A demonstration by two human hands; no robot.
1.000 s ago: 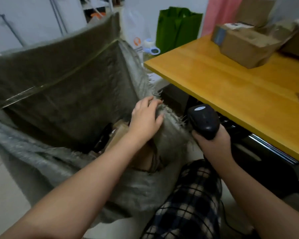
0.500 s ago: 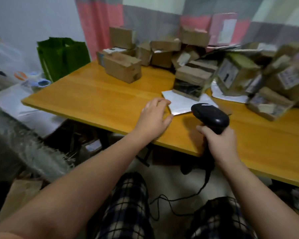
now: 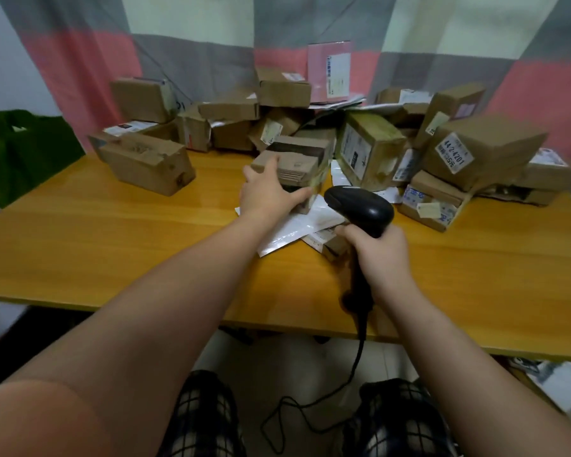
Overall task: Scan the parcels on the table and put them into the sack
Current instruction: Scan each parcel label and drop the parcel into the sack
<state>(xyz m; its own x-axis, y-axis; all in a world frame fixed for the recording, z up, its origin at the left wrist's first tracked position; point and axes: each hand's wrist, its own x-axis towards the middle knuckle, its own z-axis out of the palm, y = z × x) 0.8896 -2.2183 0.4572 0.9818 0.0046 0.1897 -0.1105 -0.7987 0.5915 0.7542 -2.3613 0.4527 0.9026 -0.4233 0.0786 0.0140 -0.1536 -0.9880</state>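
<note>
A heap of brown cardboard parcels point(image 3: 370, 150) covers the back of the yellow wooden table point(image 3: 112, 239). My left hand point(image 3: 267, 192) grips the near side of a brown box with a dark band point(image 3: 297, 163) at the front of the heap, fingers wrapped on its lower edge. My right hand point(image 3: 381, 252) holds a black corded barcode scanner point(image 3: 360, 206) by the handle, its head just right of that box. A white flat mailer point(image 3: 297, 229) lies under the box and my wrist. The sack is out of view.
A long brown box point(image 3: 145, 163) lies alone at the left of the table. A green bag point(image 3: 17, 150) stands beyond the table's left end. A pink parcel point(image 3: 330, 70) leans on the curtain. The scanner cable point(image 3: 314, 410) hangs down between my knees.
My view swung from the sack on the left to the table. My left hand left the sack rim, reached across the table and took hold of the banded box. The scanner stayed in my right hand.
</note>
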